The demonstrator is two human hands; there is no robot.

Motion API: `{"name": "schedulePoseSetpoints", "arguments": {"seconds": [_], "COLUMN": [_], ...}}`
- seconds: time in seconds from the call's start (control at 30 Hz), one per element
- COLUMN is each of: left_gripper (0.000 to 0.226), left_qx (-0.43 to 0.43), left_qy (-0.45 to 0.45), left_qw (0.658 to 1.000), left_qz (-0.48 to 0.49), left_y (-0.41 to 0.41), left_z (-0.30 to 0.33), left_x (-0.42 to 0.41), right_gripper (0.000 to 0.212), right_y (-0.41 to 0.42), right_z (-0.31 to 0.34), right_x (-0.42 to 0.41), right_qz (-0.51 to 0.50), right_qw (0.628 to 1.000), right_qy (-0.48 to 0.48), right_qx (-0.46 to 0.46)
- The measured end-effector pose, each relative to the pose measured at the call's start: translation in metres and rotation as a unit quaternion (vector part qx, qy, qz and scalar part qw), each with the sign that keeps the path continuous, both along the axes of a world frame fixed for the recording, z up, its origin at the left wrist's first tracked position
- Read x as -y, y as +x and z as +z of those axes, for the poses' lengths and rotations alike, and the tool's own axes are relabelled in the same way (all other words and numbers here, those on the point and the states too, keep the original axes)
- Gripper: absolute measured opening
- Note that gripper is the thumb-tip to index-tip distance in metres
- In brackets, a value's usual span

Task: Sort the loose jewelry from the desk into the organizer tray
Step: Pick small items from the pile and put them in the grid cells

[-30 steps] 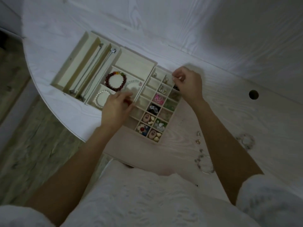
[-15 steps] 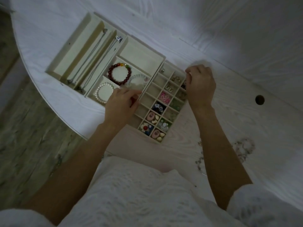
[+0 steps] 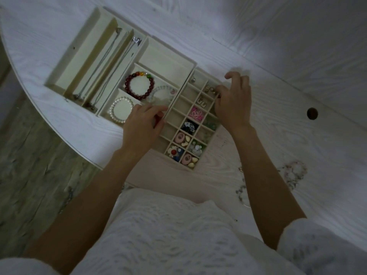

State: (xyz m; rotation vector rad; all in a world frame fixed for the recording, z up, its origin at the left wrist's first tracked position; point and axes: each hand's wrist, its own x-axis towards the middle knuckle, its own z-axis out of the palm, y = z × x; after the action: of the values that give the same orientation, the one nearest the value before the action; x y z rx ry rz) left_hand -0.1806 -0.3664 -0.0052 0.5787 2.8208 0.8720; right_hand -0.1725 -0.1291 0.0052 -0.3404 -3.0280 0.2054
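Observation:
The cream organizer tray (image 3: 168, 62) lies on the white desk. Its long slots hold necklaces (image 3: 99, 70). Its middle cells hold a dark red bracelet (image 3: 139, 85), a clear bracelet (image 3: 158, 90) and a pearl bracelet (image 3: 119, 108). My left hand (image 3: 142, 128) rests at the left wall of the small-cell grid (image 3: 178, 116), fingers curled on that wall, with a bit of red showing under them. My right hand (image 3: 233, 100) hovers over the grid's far right cells beside gold earrings (image 3: 210, 89). Its thumb and fingers pinch something too small to make out.
Loose pieces lie on the desk right of my right forearm: a pale beaded bracelet (image 3: 296, 173), a beaded chain (image 3: 241, 193) and a small item (image 3: 240, 169). A round cable hole (image 3: 312, 113) is further right. The desk's curved edge (image 3: 65, 135) drops to the floor on the left.
The view has shifted a little, so the tray sits further right in the frame. My right hand has stayed over the grid's far right cells, and my left hand has stayed at the grid's left wall.

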Motion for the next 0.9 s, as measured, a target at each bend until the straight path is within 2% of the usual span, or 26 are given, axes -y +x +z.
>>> {"name": "schedulePoseSetpoints", "arguments": {"seconds": [0.17,0.37,0.6,0.9], "left_gripper": [0.027,0.026,0.026,0.027], "left_qx": [0.009,0.009,0.01,0.009], "left_qy": [0.005,0.008,0.014,0.005], "left_qw": [1.0,1.0,1.0,1.0], "left_qz": [-0.001,-0.008,-0.001,0.0], "left_y": [-0.0001,-0.0008,0.0007,0.0002], "left_z": [0.0,0.0015,0.0039,0.003], "left_x": [0.0001,0.0006,-0.0004,-0.0003], "right_gripper": [0.019,0.019,0.021,0.023], "right_y": [-0.0005,0.0017,-0.0007,0.0038], "right_z": [0.0046,0.0016,-0.0013,0.0018], "right_x": [0.0088,0.0045,0.0007,0.0051], "right_qz": [-0.044,-0.044,-0.019,-0.033], "right_qw": [0.994,0.995,0.997,0.997], "right_qy": [-0.09,-0.086,-0.067,-0.065], "right_qx": [0.034,-0.004,0.017,-0.008]}}
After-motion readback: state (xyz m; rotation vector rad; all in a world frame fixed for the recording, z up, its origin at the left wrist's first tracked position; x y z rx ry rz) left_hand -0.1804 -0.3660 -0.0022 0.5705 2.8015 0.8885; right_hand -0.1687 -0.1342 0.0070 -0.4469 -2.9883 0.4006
